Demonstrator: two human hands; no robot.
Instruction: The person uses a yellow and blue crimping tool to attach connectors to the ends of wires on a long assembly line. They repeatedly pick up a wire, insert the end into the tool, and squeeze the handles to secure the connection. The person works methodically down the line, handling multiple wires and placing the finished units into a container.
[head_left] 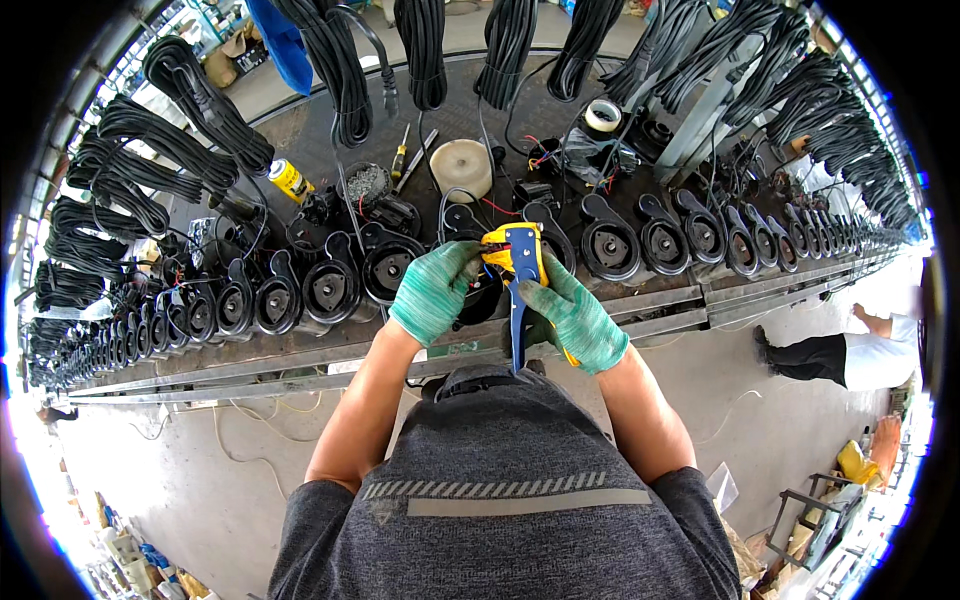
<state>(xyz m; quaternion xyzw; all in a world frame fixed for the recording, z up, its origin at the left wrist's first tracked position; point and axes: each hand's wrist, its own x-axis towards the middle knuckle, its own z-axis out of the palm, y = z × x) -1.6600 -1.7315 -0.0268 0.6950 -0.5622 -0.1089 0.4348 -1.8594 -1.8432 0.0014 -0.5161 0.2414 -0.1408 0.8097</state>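
Note:
In front of my chest, my right hand (580,318), in a green glove, is closed around the handles of a wire stripper (524,255) with a blue and yellow body. The stripper stands upright, jaws at the top. My left hand (436,290), also gloved in green, is closed at the left side of the jaws, fingertips pinching a thin wire whose end is mostly hidden. A black cable (458,191) arcs up just beyond that hand. Below and behind the hands sits a round black housing (482,303), partly covered by them.
Similar black housings (332,290) line the bench's near edge on both sides. Bundled black cables (505,50) hang above. On the bench are a whitish round block (461,168), a screwdriver (400,158), a yellow can (290,181) and a tape roll (602,116). Another person (850,358) is at right.

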